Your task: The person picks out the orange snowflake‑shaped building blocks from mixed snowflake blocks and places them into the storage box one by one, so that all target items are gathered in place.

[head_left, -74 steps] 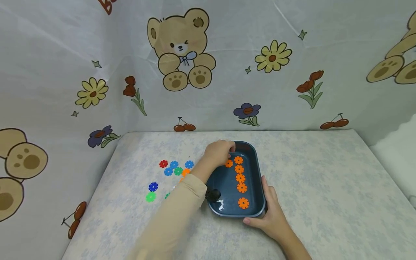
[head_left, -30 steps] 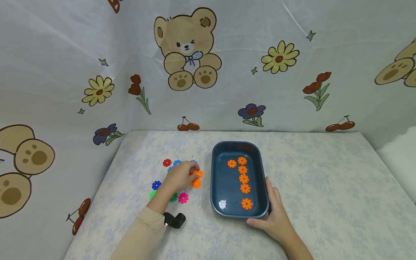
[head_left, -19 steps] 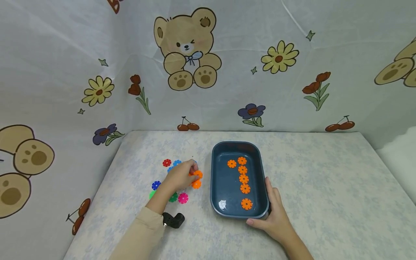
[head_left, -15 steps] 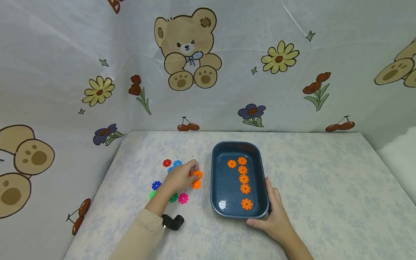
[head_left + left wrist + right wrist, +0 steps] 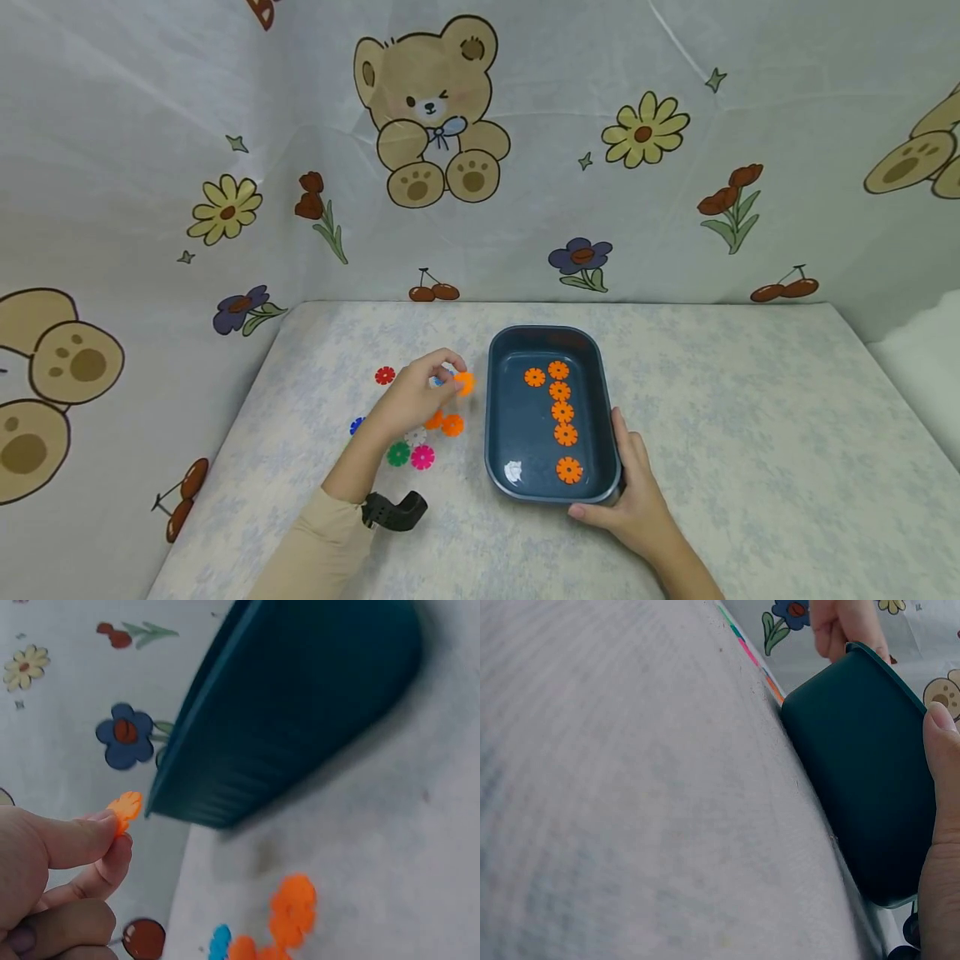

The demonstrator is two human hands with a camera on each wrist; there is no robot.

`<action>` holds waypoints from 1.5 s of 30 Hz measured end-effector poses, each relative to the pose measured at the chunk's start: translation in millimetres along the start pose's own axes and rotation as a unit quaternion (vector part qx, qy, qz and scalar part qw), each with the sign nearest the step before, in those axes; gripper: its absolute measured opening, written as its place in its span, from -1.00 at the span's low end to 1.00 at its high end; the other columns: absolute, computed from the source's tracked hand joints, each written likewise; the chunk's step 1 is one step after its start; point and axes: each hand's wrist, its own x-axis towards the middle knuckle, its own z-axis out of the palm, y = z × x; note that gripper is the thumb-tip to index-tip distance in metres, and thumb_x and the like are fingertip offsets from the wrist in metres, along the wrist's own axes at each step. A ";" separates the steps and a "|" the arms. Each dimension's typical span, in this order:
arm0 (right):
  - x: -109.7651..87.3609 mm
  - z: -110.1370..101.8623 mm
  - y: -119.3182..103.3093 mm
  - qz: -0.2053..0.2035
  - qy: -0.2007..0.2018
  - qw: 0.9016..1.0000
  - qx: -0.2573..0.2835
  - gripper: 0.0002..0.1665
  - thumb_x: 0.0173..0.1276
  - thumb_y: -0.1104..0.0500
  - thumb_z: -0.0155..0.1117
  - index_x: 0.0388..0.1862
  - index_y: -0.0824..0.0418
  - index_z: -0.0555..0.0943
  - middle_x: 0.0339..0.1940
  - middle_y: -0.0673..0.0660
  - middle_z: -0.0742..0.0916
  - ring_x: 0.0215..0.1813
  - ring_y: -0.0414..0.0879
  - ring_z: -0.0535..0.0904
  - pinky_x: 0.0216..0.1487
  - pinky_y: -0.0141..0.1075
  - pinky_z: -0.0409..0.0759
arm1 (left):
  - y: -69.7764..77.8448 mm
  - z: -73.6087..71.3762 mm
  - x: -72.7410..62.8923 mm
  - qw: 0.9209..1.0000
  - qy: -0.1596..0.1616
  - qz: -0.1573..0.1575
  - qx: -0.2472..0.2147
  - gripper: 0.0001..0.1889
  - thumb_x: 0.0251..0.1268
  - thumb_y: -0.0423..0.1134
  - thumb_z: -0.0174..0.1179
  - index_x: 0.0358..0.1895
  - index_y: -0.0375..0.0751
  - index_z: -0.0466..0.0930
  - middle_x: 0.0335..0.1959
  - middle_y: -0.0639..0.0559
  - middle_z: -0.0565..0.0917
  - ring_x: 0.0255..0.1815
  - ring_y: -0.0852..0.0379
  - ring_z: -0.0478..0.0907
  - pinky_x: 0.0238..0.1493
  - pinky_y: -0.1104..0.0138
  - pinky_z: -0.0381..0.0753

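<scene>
My left hand (image 5: 411, 396) pinches an orange notched plastic disc, a snowflake building piece (image 5: 465, 383), between thumb and index finger. It is raised above the table, just left of the dark blue box (image 5: 498, 467). In the left wrist view the pinched piece (image 5: 126, 808) is seen nearly edge-on beside the box rim. Several orange snowflake pieces (image 5: 562, 412) lie flat inside the box, most in a column along its right side. My right hand (image 5: 630, 492) grips the box's near right corner, thumb at the front, fingers along the side. In the right wrist view its thumb (image 5: 941, 735) rests near the rim.
Left of the box lie loose pieces: orange (image 5: 452, 425), pink (image 5: 422, 457), dark green (image 5: 399, 453), red (image 5: 385, 375) and a partly covered blue one (image 5: 357, 426). A black wrist camera (image 5: 396, 512) sits on the left wrist. A printed cloth (image 5: 510, 250) hangs behind the table.
My left hand went from inside the box to the loose pieces on the left, then lifted one orange piece up and slightly away from the pile. The right hand keeps its place.
</scene>
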 end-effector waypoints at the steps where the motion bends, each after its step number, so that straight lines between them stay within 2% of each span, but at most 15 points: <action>1: 0.0 -0.1 0.0 0.000 0.000 1.000 -0.001 0.73 -0.40 0.13 0.82 0.65 -0.05 -0.17 0.17 0.17 0.40 0.08 -0.33 0.22 0.11 -0.76 0.19 | 4.1 0.5 0.0 1.000 -0.004 0.005 -0.006 -0.84 0.41 -0.25 0.21 -0.08 0.17 0.56 -0.25 -0.05 0.60 -0.63 0.04 0.39 -0.55 0.32 0.43; 5: -0.2 -0.1 0.7 -0.004 0.003 1.000 -0.002 0.73 -0.41 0.14 0.81 0.65 -0.03 -0.16 0.17 0.19 0.40 0.07 -0.33 0.22 0.10 -0.75 0.19 | 19.1 7.5 1.4 0.999 -0.022 0.025 -0.009 -0.85 0.40 -0.20 0.23 -0.08 0.18 0.59 -0.24 0.00 0.63 -0.60 0.06 0.40 -0.57 0.33 0.40; 8: 0.2 -0.3 0.2 -0.006 0.004 1.000 0.001 0.73 -0.41 0.16 0.81 0.65 -0.03 -0.16 0.17 0.19 0.40 0.07 -0.32 0.23 0.10 -0.76 0.20 | 31.4 16.3 2.8 0.999 -0.030 0.037 0.007 -0.87 0.40 -0.18 0.23 -0.08 0.19 0.60 -0.24 0.03 0.64 -0.52 0.04 0.48 -0.54 0.32 0.44; 12: 0.6 -0.4 0.3 -0.008 0.005 1.000 0.000 0.73 -0.42 0.17 0.81 0.65 -0.02 -0.16 0.15 0.20 0.41 0.06 -0.33 0.23 0.10 -0.76 0.20 | 49.9 34.9 2.7 0.998 -0.001 0.036 0.052 -0.87 0.38 -0.15 0.26 -0.07 0.15 0.61 -0.31 0.10 0.67 -0.52 0.08 0.53 -0.53 0.30 0.50; 14: 0.7 -0.2 1.4 -0.012 0.006 1.000 -0.002 0.72 -0.41 0.18 0.81 0.65 0.00 -0.15 0.15 0.21 0.41 0.06 -0.33 0.23 0.09 -0.75 0.21 | 57.5 47.1 2.8 0.996 0.020 0.037 0.081 -0.85 0.36 -0.14 0.27 -0.05 0.10 0.63 -0.36 0.14 0.69 -0.58 0.16 0.51 -0.55 0.32 0.49; 16: 0.9 0.1 2.3 -0.014 0.006 1.000 -0.002 0.72 -0.41 0.18 0.80 0.65 0.01 -0.15 0.15 0.22 0.41 0.06 -0.33 0.24 0.09 -0.75 0.22 | 64.3 59.1 3.6 0.993 0.035 0.039 0.106 -0.83 0.35 -0.14 0.29 -0.04 0.06 0.64 -0.41 0.17 0.69 -0.55 0.24 0.52 -0.53 0.36 0.50; 21: 1.7 0.5 3.3 -0.012 0.002 1.000 -0.004 0.71 -0.39 0.15 0.80 0.65 -0.01 -0.15 0.16 0.21 0.41 0.07 -0.31 0.24 0.07 -0.72 0.23 | 70.3 82.3 12.8 0.982 0.045 0.057 0.175 -0.82 0.32 -0.13 0.32 -0.06 0.03 0.66 -0.52 0.21 0.64 -0.62 0.29 0.47 -0.58 0.43 0.43; 24: 1.8 0.1 2.9 -0.010 0.000 1.000 -0.006 0.71 -0.39 0.13 0.80 0.65 -0.03 -0.15 0.17 0.20 0.41 0.07 -0.32 0.23 0.06 -0.69 0.23 | 68.0 92.0 21.2 0.970 0.048 0.061 0.232 -0.84 0.30 -0.12 0.33 -0.09 0.05 0.66 -0.57 0.21 0.61 -0.63 0.27 0.45 -0.60 0.42 0.39; 29: 1.7 -1.2 2.2 -0.025 -0.001 1.000 -0.002 0.71 -0.39 0.14 0.80 0.65 0.02 -0.15 0.17 0.21 0.42 0.05 -0.31 0.23 0.05 -0.67 0.23 | 63.3 104.1 30.3 0.947 0.046 0.061 0.312 -0.87 0.27 -0.10 0.35 -0.16 0.08 0.67 -0.43 0.19 0.69 -0.59 0.22 0.46 -0.59 0.39 0.37; 32: 1.7 -1.8 2.9 -0.040 0.003 0.999 0.001 0.72 -0.42 0.16 0.80 0.65 0.07 -0.14 0.15 0.23 0.42 0.04 -0.29 0.24 0.06 -0.66 0.22 | 61.9 109.6 32.4 0.930 0.048 0.077 0.357 -0.91 0.27 -0.14 0.35 -0.21 0.06 0.68 -0.48 0.18 0.69 -0.62 0.20 0.47 -0.63 0.37 0.36; 36: 1.0 -1.9 4.4 -0.036 0.000 0.999 -0.002 0.71 -0.40 0.15 0.80 0.65 0.06 -0.15 0.16 0.21 0.42 0.05 -0.31 0.24 0.08 -0.67 0.21 | 60.1 115.0 32.6 0.904 0.061 0.091 0.414 -0.89 0.30 -0.22 0.31 -0.15 0.07 0.71 -0.55 0.17 0.67 -0.62 0.18 0.54 -0.66 0.33 0.41; 38: 0.6 -1.7 5.3 -0.031 -0.003 1.000 -0.004 0.71 -0.38 0.13 0.80 0.65 0.04 -0.16 0.16 0.20 0.41 0.05 -0.32 0.24 0.08 -0.67 0.22 | 59.6 117.1 32.2 0.894 0.065 0.090 0.434 -0.85 0.30 -0.22 0.30 -0.11 0.09 0.71 -0.51 0.16 0.70 -0.57 0.17 0.59 -0.63 0.31 0.46; 42: 0.1 -1.4 6.7 -0.030 -0.003 1.000 -0.003 0.71 -0.40 0.13 0.80 0.65 0.04 -0.15 0.16 0.20 0.41 0.05 -0.31 0.24 0.07 -0.66 0.22 | 58.7 120.9 32.6 0.880 0.078 0.084 0.460 -0.85 0.27 -0.18 0.34 -0.12 0.11 0.71 -0.45 0.14 0.74 -0.51 0.14 0.66 -0.58 0.27 0.56; 45: 0.3 -1.3 5.6 -0.037 0.002 0.999 -0.002 0.73 -0.44 0.16 0.80 0.65 0.06 -0.14 0.16 0.21 0.42 0.04 -0.30 0.24 0.07 -0.67 0.21 | 57.0 124.5 34.0 0.874 0.088 0.078 0.472 -0.88 0.26 -0.16 0.35 -0.16 0.12 0.72 -0.45 0.13 0.75 -0.51 0.12 0.66 -0.57 0.25 0.56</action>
